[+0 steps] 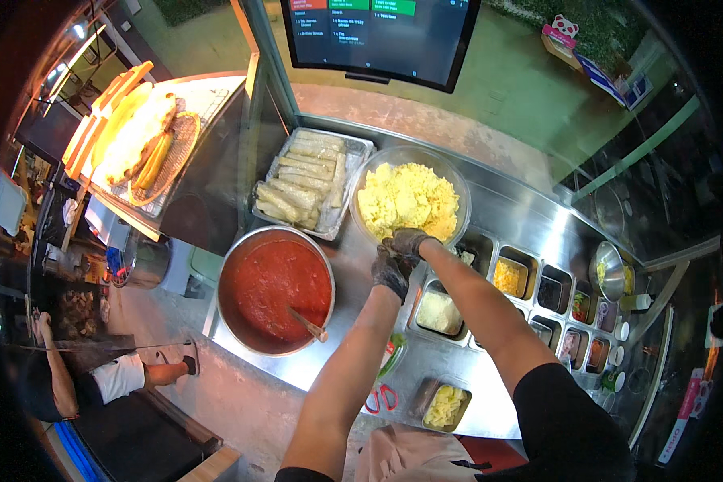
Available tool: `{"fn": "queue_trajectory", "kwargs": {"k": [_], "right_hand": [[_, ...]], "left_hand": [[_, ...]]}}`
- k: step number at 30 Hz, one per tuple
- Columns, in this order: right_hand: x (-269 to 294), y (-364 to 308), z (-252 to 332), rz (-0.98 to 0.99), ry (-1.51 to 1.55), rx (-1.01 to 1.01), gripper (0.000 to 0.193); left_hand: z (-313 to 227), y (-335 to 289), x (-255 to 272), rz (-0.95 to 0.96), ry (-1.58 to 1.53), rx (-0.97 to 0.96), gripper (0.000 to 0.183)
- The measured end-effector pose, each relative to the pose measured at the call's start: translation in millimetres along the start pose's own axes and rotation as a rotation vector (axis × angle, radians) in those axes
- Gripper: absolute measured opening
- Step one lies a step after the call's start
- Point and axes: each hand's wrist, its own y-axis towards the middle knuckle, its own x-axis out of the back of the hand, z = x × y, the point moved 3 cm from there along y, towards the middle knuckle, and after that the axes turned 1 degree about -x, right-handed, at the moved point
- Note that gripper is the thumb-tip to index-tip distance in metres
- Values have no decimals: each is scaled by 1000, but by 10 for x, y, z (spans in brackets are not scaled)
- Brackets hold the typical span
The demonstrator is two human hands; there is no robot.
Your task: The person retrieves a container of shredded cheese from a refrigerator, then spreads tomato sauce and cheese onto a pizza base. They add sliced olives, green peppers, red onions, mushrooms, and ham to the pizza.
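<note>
Co-worker: a person (119, 377) in white shorts is at the far left, on the floor side, well apart from the counter work.
Raised rack: a wire rack (209, 100) bears browned flat food and a wicker-like basket (186, 132), under strong light.
Sauce pot: a round steel pot (226, 283) holds red sauce (277, 273); a utensil handle (308, 324) leans over its near right rim.
Roll tray: a metal tray (357, 167) of pale rolled pieces (307, 173) lies behind the pot and just beside the clear bowl.
Order screen: a dark display (377, 44) stands beyond the counter.
Scissors: a red-handled pair (387, 397) lies near the counter's front edge.
Left hand: the dark-gloved left hand (390, 277) is drawn up against the right one, fingers bent; whether it grasps anything cannot be told.
Right hand: the dark-gloved right hand (408, 243) overlaps the clear bowl's near rim in view, fingers curled; grip cannot be told.
Clear bowl: the bowl (463, 201), heaped with yellow crumbly food (410, 193), stands on the counter directly beyond both hands.
White filling: grated white food (439, 312) fills a container right of the hands.
Yellow pieces: a small tub of pale yellow pieces (446, 406) stands nearer the person.
Steel bowl: it (612, 265) sits tilted at the far right.
</note>
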Motion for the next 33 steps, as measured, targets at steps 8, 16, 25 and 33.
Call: {"fn": "queue_trajectory", "kwargs": {"k": [8,16,25,33], "right_hand": [[19,-18,195,-60,-37,90,44],[32,-115,201,-371,22,-67,65],[212,144,-411,-388,877,-37,33],[577,-879,136,-269,1658,100,24]], "left_hand": [[42,29,83,43,-20,-31,44],[-49,-77,35,131,30,45,46],[-118,-1969,413,204,382,-213,61],[-145,-3099,1073,219,495,-304,53]]}}
